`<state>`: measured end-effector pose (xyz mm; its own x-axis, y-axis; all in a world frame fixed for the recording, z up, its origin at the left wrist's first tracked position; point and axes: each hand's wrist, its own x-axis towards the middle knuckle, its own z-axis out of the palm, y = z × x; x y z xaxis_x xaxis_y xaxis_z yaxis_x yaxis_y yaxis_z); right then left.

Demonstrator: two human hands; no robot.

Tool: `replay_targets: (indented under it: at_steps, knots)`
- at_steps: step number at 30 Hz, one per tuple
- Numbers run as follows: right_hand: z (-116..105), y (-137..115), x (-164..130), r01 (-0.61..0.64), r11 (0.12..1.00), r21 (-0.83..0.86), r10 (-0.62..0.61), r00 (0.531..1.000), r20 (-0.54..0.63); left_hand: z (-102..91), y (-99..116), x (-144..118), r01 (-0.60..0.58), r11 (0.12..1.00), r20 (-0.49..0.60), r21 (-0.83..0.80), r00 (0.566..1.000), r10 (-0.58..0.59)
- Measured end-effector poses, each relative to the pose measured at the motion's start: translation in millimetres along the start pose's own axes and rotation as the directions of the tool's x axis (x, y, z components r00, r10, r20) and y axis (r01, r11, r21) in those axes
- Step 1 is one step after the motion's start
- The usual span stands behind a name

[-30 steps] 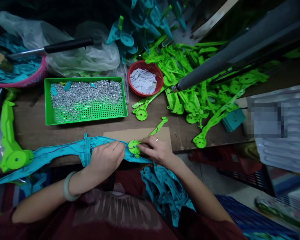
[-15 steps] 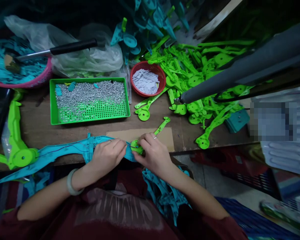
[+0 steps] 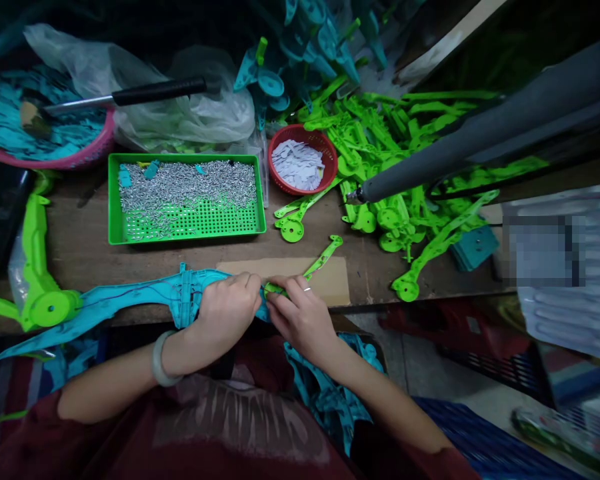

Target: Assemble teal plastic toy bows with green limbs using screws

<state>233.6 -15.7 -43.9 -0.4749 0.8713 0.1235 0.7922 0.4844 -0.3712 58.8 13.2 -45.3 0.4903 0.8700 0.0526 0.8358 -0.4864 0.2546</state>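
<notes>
A long blue plastic shell lies along the front edge of the bench, with a thin dark wire running along it. My left hand is closed over the shell's right part, its fingers bent. Beside it, my right hand pinches the round end of a green plastic arm, which points up and to the right. That end sits against the blue shell, largely hidden by my fingers. At the shell's left end is another green arm piece with a round hub. A cardboard sheet lies beneath the green arm.
A green tray of small metal screws stands behind the shell. A red basket holds white strips. Green parts are heaped at back right under a grey powered driver. A hammer rests across a pink basin.
The green arm's round end has tilted and is now more covered by my fingers. My two hands have come closer together. The whole view has shifted slightly.
</notes>
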Motion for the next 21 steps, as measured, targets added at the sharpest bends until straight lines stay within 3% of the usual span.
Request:
replay_targets:
  at_steps: [3,7,10,15,19,21]
  knots:
    - [3,-1,-3,-0.031,0.999,0.022,0.032,0.999,-0.040,0.8,-4,2,-0.009,0.996,0.038,-0.089,0.999,0.012]
    - [3,2,0,-0.086,0.995,0.046,0.087,0.996,-0.014,-1.8,-7,3,-0.022,0.996,0.098,-0.091,0.995,0.031]
    - [-3,10,6,0.019,0.999,0.050,-0.021,0.998,0.056,-6.3,-6,5,-0.006,0.997,0.148,-0.075,0.989,0.018]
    - [-13,23,11,0.236,0.971,0.025,-0.237,0.963,0.132,-13.9,-13,8,0.019,0.992,0.225,-0.124,0.974,0.009]
    - [-12,21,7,0.250,0.968,-0.039,-0.246,0.966,0.076,-20.4,-30,12,0.009,0.941,0.252,-0.338,0.964,0.081]
    - [-10,17,5,0.241,0.969,-0.054,-0.238,0.970,0.056,-24.7,-38,14,-0.007,0.931,0.279,-0.364,0.953,0.116]
